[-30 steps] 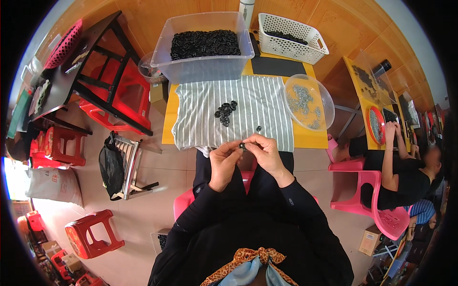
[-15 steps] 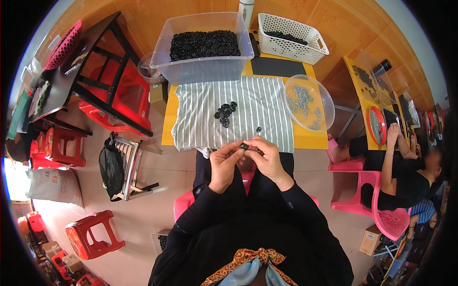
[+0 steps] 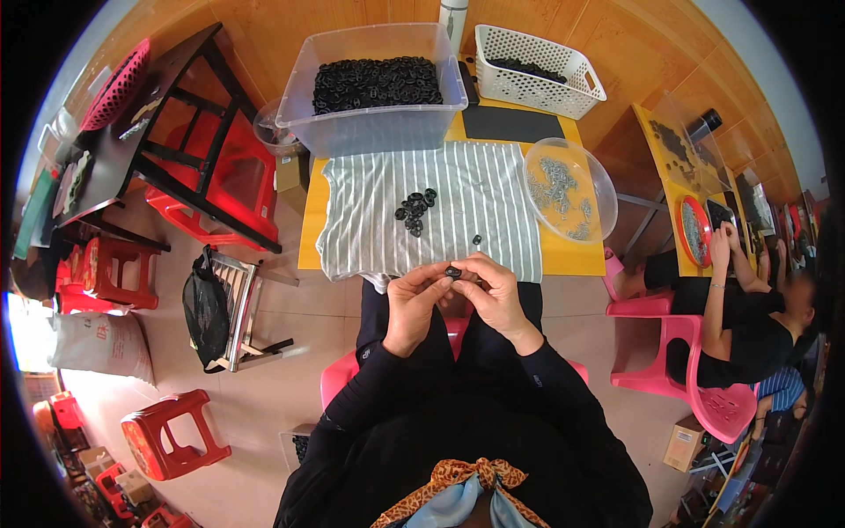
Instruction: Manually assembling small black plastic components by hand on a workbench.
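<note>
Black ring (image 3: 452, 272) pinched between left hand (image 3: 414, 304), right hand (image 3: 493, 295); above lap.

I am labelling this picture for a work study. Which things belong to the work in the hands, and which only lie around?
Belonging to the work:
- small black ring, pinched between left hand and right hand
- pile of black rings on striped cloth
- clear bin of black parts
- clear bowl of small metal pieces

Lying around:
- red stools
- black bag
- white sack
</note>
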Available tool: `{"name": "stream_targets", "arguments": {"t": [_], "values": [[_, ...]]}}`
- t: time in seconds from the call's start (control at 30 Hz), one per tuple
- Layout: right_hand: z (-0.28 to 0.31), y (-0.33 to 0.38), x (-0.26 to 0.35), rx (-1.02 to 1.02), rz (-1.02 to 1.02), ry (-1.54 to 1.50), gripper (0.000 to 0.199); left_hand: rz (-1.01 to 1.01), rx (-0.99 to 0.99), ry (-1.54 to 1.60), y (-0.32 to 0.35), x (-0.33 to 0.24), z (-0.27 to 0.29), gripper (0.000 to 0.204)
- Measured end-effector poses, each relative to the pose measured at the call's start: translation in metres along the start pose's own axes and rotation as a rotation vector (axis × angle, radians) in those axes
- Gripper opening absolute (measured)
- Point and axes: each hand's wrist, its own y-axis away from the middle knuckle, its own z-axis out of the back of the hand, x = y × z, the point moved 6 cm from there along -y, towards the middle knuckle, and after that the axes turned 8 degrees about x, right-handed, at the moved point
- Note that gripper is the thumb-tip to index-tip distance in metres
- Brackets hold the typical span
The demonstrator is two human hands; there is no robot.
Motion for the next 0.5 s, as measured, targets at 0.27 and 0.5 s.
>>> {"name": "stream_targets", "arguments": {"t": [0.27, 0.5], "values": [[0.0013, 0.0015, 0.0, 0.016, -0.003, 0.058, 0.024, 0.014, 0.003, 0.032, 0.0002, 0.0038, 0.0011, 0.024], [0.0062, 0.002, -0.0041, -0.062, -0.038, -0.03, 0.012, 0.028, -0.023, 0.029, 0.0007, 0.0032, 0.0002, 0.024]]}}
